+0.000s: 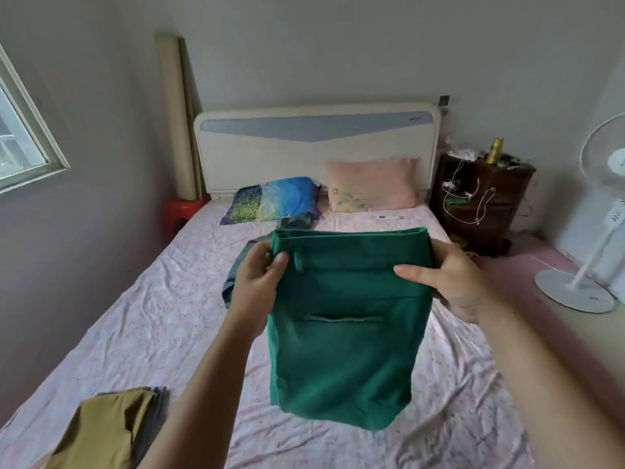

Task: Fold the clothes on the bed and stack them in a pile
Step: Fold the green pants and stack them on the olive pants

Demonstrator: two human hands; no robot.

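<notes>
Green trousers (341, 350), folded over, hang in the air above the bed (142, 333). My left hand (257, 282) grips the waistband's left corner, thumb in front. My right hand (453, 282) holds the right corner, thumb across the front and fingers behind the cloth. A grey-blue garment (243, 262) lies crumpled on the sheet behind the trousers, mostly hidden. At the bed's near left corner sits a pile of folded clothes with an olive-yellow piece (105, 431) on top.
Two pillows, one blue patterned (274, 199) and one pink (372, 184), lie by the headboard. A small remote (389, 217) rests near them. A dark nightstand (480, 198) and a white standing fan (588, 252) are at the right. A red stool (181, 211) stands left.
</notes>
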